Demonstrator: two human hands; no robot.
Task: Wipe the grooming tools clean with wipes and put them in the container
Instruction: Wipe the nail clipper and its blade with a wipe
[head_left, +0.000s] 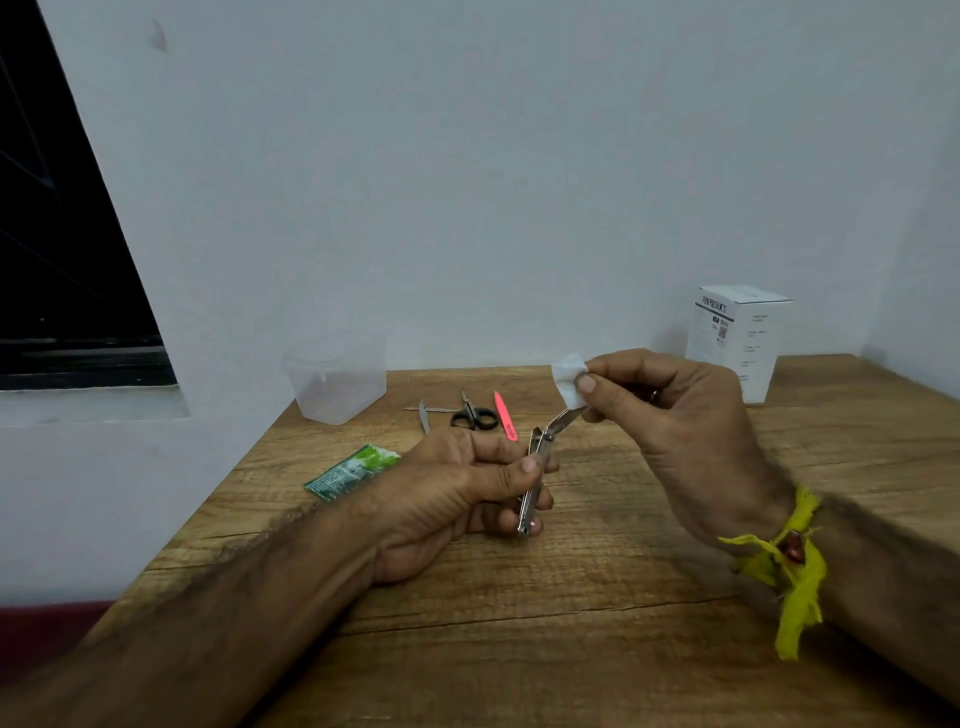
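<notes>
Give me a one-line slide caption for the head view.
Left hand holds a nail clipper while right hand wipes its swung-out blade with a white wipe; clear container waits behind.

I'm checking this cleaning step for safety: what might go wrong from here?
1. The right hand pinches the wipe over the swung-out blade of the nail clipper; its edge might nick a fingertip.
2. The left hand holds the slim clipper above the table; it may slip and drop.
3. The container sits at the table's far left edge, so a nudge might tip it off.
</notes>
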